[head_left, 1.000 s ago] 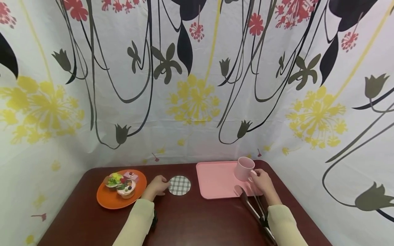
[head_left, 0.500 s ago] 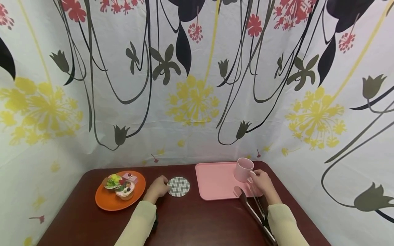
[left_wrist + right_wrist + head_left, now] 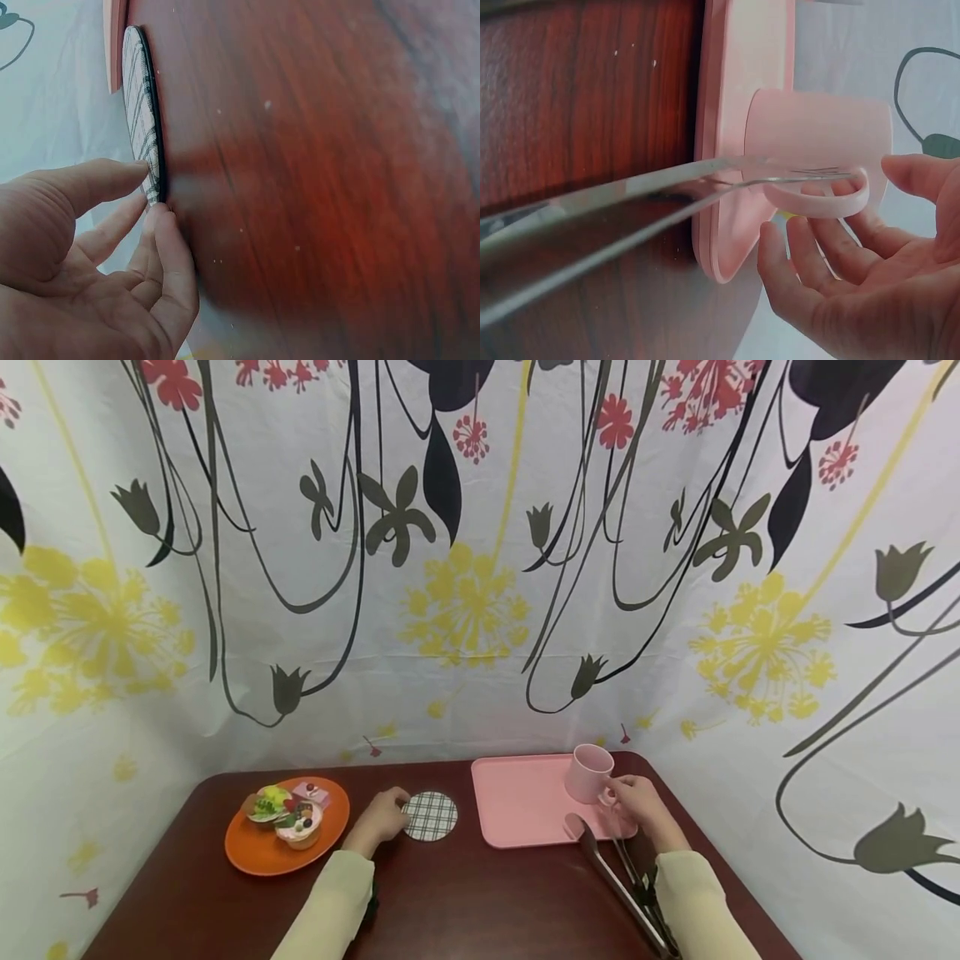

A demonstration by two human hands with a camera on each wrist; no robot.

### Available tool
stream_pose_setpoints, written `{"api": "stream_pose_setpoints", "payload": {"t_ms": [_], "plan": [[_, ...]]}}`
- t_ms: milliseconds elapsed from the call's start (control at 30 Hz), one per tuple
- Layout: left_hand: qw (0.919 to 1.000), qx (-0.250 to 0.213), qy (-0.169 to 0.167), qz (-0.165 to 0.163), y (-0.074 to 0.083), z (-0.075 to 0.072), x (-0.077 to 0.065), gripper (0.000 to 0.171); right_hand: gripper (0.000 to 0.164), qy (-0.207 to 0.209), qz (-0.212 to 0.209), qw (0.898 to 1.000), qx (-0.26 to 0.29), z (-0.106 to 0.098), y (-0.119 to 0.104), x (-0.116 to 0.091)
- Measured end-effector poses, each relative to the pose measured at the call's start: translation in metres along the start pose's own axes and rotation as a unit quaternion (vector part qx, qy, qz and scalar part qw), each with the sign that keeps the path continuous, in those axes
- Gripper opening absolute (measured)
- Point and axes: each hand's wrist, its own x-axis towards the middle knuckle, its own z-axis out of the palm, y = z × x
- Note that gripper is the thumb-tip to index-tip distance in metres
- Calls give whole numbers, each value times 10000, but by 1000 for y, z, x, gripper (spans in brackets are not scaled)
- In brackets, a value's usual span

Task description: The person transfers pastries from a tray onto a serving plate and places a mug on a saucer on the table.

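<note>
In the head view my left hand [image 3: 384,817] reaches the left edge of a round white plaid coaster [image 3: 431,816]. Up close, the thumb lies on the patterned face of the coaster [image 3: 141,105] and the other fingertips are at its dark rim, pinching it. My right hand [image 3: 637,802] is beside the handle of a pink mug [image 3: 588,774], which stands upright on a pink tray [image 3: 517,797]. In the right wrist view, loosely bent fingers are around the handle of the mug [image 3: 817,127], with the thumb [image 3: 915,174] held apart from it.
A metal spoon [image 3: 576,828] and a fork [image 3: 619,845] lie across the tray's front edge, close to the right forearm. To the left, an orange plate [image 3: 251,856] bears toy food, including a cupcake [image 3: 300,828]. A patterned curtain [image 3: 420,710] stands behind the brown table [image 3: 480,902].
The head view has shifted slightly, so everything sits a little further left. The right hand is drawn slightly outward from the mug's handle. The left hand stays at the coaster's edge.
</note>
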Motion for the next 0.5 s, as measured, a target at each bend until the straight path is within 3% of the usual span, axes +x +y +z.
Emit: {"api": "stream_pose_setpoints", "payload": {"t_ms": [500], "plan": [[9987,388,259,-192,-1,5,3,34,47,-284,56,9985,462,6,5,6]]}}
